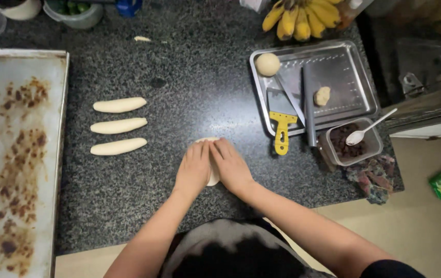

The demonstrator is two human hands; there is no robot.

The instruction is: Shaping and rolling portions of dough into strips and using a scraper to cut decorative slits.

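My left hand (193, 167) and my right hand (232, 166) lie side by side, palms down, on a pale piece of dough (213, 175) on the dark speckled counter (179, 92). The dough shows only as a thin strip between the hands and at the fingertips; most of it is hidden. To the left lie three shaped dough logs (119, 125) in a column.
A stained baking sheet (14, 154) fills the left edge. At right a steel tray (341, 62) holds a dough ball (267, 64), a small dough lump (323, 96), a yellow-handled scraper (281, 128) and a knife. A container of dark filling (351, 140) with a white spoon, bananas (303, 18).
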